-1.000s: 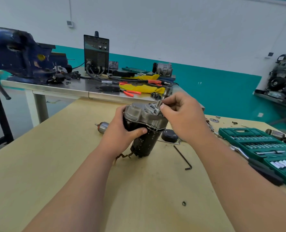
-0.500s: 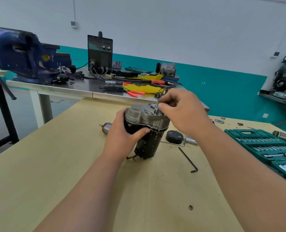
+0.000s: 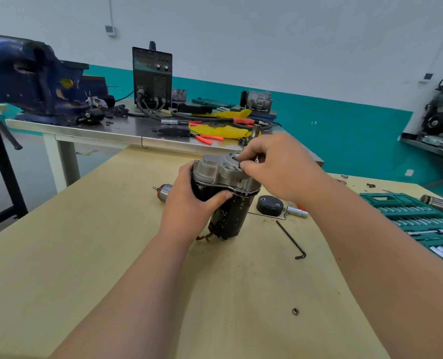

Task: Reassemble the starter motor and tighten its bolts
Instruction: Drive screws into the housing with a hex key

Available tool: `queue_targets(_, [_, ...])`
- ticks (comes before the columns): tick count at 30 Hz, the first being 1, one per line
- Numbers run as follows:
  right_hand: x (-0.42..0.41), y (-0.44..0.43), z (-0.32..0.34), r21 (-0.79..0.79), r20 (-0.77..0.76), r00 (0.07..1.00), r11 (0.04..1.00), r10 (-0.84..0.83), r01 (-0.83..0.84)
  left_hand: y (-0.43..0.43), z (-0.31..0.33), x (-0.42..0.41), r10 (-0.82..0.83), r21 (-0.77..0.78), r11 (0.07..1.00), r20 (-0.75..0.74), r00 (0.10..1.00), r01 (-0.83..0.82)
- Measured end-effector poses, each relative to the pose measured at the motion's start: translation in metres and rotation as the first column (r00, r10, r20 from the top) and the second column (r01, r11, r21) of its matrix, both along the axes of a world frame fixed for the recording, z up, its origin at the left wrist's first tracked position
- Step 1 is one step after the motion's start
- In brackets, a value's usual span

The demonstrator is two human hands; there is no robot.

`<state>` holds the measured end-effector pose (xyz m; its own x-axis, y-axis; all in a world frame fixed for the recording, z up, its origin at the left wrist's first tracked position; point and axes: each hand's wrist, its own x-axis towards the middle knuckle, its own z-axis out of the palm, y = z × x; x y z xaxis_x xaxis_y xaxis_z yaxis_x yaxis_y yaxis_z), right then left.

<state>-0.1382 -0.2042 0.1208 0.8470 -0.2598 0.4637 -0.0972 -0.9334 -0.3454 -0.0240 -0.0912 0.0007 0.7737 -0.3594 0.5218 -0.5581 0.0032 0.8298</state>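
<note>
Motor (image 3: 228, 216) in left hand (image 3: 189, 206) (right hand (image 3: 280, 164) pinches top).

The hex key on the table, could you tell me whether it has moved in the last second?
No. The hex key lies at the same angle and spot beside the black round cap; only the camera shifted.

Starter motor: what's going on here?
A person holds the starter motor on end on the table. The left hand grips its black body, while the right hand pinches a small part at the top of the grey end cover; what it is can't be told. A hex key and socket set lie nearby, untouched.
</note>
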Motion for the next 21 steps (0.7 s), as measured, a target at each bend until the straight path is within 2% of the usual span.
queue_targets(6, [-0.0056,-0.0035,0.0004,-0.014,-0.041,0.999,1.0,-0.012,0.011,-0.0003,0.0002,0.0002,0.016,0.017,1.0,0.007,1.0,-0.016])
queue_targets(13, [-0.0085,0.0012,-0.0001,-0.162,-0.116,0.993,0.987,-0.019,0.0,-0.0006,-0.0016,0.0005,0.017,0.016,1.0,0.0,1.0,-0.017])
queue_targets(21, [-0.0058,0.0021,-0.0074,-0.196,-0.104,0.994,0.981,-0.013,-0.007,0.0001,-0.0019,0.0029,0.015,0.054,0.998,0.022,1.0,-0.016])
